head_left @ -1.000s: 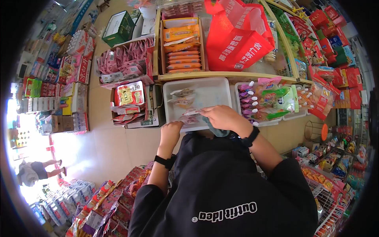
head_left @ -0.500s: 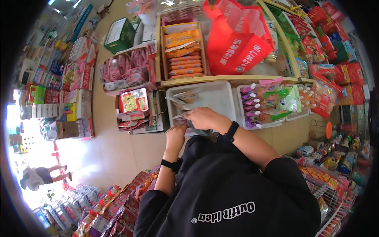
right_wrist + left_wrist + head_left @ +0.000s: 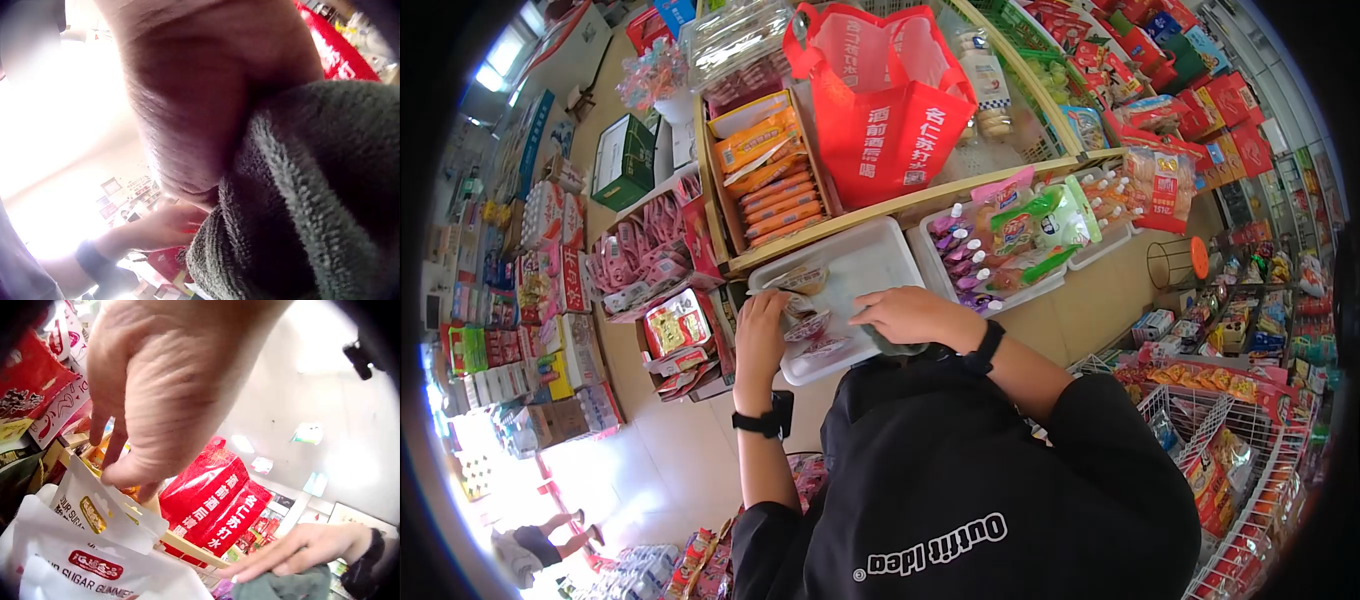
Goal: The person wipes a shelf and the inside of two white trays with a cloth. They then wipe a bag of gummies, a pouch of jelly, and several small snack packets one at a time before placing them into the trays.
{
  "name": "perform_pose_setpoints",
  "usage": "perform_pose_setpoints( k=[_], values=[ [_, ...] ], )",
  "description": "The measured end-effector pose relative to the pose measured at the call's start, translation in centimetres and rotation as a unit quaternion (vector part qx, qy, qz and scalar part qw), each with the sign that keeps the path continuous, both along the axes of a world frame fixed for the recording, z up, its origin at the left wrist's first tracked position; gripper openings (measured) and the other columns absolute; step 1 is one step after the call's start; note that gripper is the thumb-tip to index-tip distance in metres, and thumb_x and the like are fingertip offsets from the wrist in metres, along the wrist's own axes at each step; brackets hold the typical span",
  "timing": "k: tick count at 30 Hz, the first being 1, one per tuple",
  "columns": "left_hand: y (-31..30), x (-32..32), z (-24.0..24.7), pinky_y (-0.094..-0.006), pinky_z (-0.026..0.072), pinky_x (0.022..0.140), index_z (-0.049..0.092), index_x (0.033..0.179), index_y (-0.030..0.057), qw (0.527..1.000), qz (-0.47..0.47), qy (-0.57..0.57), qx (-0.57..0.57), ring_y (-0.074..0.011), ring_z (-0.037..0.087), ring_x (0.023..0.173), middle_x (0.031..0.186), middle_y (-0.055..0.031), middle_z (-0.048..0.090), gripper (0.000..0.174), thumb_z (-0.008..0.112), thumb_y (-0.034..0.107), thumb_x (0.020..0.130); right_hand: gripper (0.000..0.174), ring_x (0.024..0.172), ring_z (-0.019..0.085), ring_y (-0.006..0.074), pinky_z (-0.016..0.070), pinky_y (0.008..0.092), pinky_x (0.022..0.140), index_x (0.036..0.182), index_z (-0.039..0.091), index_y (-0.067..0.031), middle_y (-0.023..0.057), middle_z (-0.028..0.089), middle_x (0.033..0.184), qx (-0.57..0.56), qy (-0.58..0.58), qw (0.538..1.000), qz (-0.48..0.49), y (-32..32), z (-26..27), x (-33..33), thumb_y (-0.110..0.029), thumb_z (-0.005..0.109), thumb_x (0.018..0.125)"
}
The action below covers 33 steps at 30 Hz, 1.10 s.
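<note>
My left hand (image 3: 762,335) is at the left end of a white tray (image 3: 895,245), beside several small bags (image 3: 810,325). In the left wrist view the thumb and fingers of this hand (image 3: 159,394) pinch the upper edge of a white gummies bag (image 3: 94,509); another white bag (image 3: 81,569) stands in front of it. Over the tray's lower right part, my right hand (image 3: 920,315) holds a grey-green cloth (image 3: 890,343) under its palm, index finger stretched out. The cloth (image 3: 300,200) bunches against the palm in the right wrist view.
Behind the tray, a wooden-edged display holds a red bag (image 3: 880,120) and a box of orange packets (image 3: 780,190). Pouches in a second tray (image 3: 1020,235) lie to the right. Boxed red packets (image 3: 680,330) stand left, and a wire basket (image 3: 1240,480) is at lower right.
My left hand has moved left and up to the bags at the tray's left end. My right hand has drawn back from those bags, with the cloth. The head view has shifted and turned.
</note>
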<state>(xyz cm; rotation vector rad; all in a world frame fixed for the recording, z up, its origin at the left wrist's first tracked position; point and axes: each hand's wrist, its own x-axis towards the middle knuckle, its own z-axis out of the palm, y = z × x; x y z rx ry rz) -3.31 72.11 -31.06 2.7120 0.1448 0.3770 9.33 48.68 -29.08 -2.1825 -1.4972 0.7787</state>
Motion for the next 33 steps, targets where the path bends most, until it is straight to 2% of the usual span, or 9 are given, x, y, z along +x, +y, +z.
perform_pose_setpoints(
  k=[5, 7, 11, 13, 14, 21, 24, 30, 33],
  values=[
    [1.3, 2.0, -2.5, -0.0409, 0.0442, 0.085, 0.069, 0.094, 0.0086, 0.996, -0.050, 0.040, 0.054, -0.0274, 0.058, 0.096, 0.096, -0.0066, 0.066, 0.028, 0.054, -0.001, 0.073, 0.037, 0.105, 0.060, 0.0311, 0.0503, 0.0399, 0.087, 0.116, 0.067, -0.0183, 0.0099, 0.059, 0.127, -0.037, 0.014, 0.995, -0.088, -5.9, 0.8, 1.0, -0.009, 0.048, 0.086],
    [1.5, 2.2, -2.4, -0.0429, 0.0446, 0.082, 0.072, 0.088, 0.0097, 0.989, -0.018, 0.130, 0.071, -0.0279, 0.058, 0.092, 0.088, -0.0073, 0.068, 0.022, 0.058, 0.004, 0.072, 0.036, 0.105, 0.060, 0.0312, 0.0502, 0.0400, 0.087, 0.116, 0.067, -0.0178, 0.0103, 0.059, 0.126, -0.032, 0.014, 0.992, -0.119, -8.0, 0.2, 0.8, -0.009, 0.049, 0.086],
    [2.2, 2.9, -3.0, -0.0406, 0.0453, 0.076, 0.074, 0.082, 0.0124, 0.985, -0.009, 0.131, 0.116, -0.0251, 0.059, 0.086, 0.077, -0.0049, 0.068, 0.015, 0.060, 0.010, 0.075, 0.035, 0.105, 0.060, 0.0320, 0.0497, 0.0398, 0.088, 0.115, 0.067, -0.0164, 0.0115, 0.063, 0.119, 0.004, 0.019, 0.986, -0.163, -10.9, -1.0, 0.2, -0.008, 0.050, 0.086],
    [2.0, 3.0, -3.3, -0.0393, 0.0470, 0.074, 0.073, 0.084, 0.0129, 0.993, 0.013, 0.052, 0.105, -0.0249, 0.060, 0.082, 0.077, -0.0060, 0.067, 0.015, 0.061, 0.012, 0.077, 0.031, 0.097, 0.062, 0.0334, 0.0503, 0.0411, 0.082, 0.109, 0.067, -0.0093, 0.0116, 0.064, 0.111, 0.065, 0.007, 0.979, -0.193, -11.5, -1.2, -0.2, -0.006, 0.050, 0.084],
    [2.0, 3.1, -4.0, -0.0359, 0.0460, 0.070, 0.072, 0.079, 0.0138, 0.988, 0.013, 0.030, 0.153, -0.0227, 0.060, 0.081, 0.079, -0.0037, 0.069, 0.015, 0.059, 0.011, 0.074, 0.032, 0.098, 0.062, 0.0335, 0.0505, 0.0400, 0.083, 0.111, 0.067, -0.0091, 0.0129, 0.064, 0.113, 0.068, 0.011, 0.978, -0.196, -11.8, -1.7, -0.1, -0.006, 0.051, 0.084],
    [0.4, 3.3, -4.6, -0.0381, 0.0514, 0.069, 0.070, 0.080, 0.0121, 0.984, 0.003, 0.128, 0.123, -0.0265, 0.062, 0.081, 0.079, -0.0076, 0.067, 0.016, 0.056, 0.006, 0.074, 0.029, 0.093, 0.062, 0.0333, 0.0509, 0.0405, 0.080, 0.107, 0.067, -0.0083, 0.0112, 0.066, 0.106, 0.068, 0.012, 0.978, -0.195, -11.5, -1.0, -0.2, -0.005, 0.051, 0.083],
    [0.0, 3.2, -5.1, -0.0387, 0.0527, 0.073, 0.071, 0.084, 0.0113, 0.988, 0.006, 0.086, 0.125, -0.0284, 0.063, 0.083, 0.078, -0.0086, 0.067, 0.015, 0.058, 0.010, 0.076, 0.029, 0.091, 0.062, 0.0334, 0.0509, 0.0408, 0.079, 0.107, 0.067, -0.0081, 0.0103, 0.066, 0.103, 0.071, 0.012, 0.978, -0.195, -11.2, -0.4, -0.2, -0.005, 0.050, 0.084],
    [-0.2, 2.6, -5.0, -0.0386, 0.0521, 0.074, 0.070, 0.084, 0.0093, 0.991, 0.016, 0.074, 0.113, -0.0286, 0.063, 0.083, 0.080, -0.0082, 0.067, 0.017, 0.055, 0.007, 0.076, 0.029, 0.091, 0.062, 0.0331, 0.0510, 0.0404, 0.078, 0.107, 0.067, -0.0086, 0.0101, 0.066, 0.104, 0.056, 0.027, 0.978, -0.198, -11.2, -0.1, -0.4, -0.006, 0.050, 0.084],
    [-0.3, 2.3, -5.9, -0.0374, 0.0504, 0.071, 0.070, 0.083, 0.0109, 0.996, 0.007, 0.013, 0.083, -0.0269, 0.061, 0.079, 0.077, -0.0074, 0.065, 0.018, 0.056, 0.005, 0.074, 0.028, 0.093, 0.063, 0.0324, 0.0512, 0.0399, 0.080, 0.108, 0.068, -0.0093, 0.0097, 0.066, 0.107, 0.067, 0.018, 0.979, -0.193, -11.3, -0.8, -0.4, -0.007, 0.050, 0.086]
  ],
)
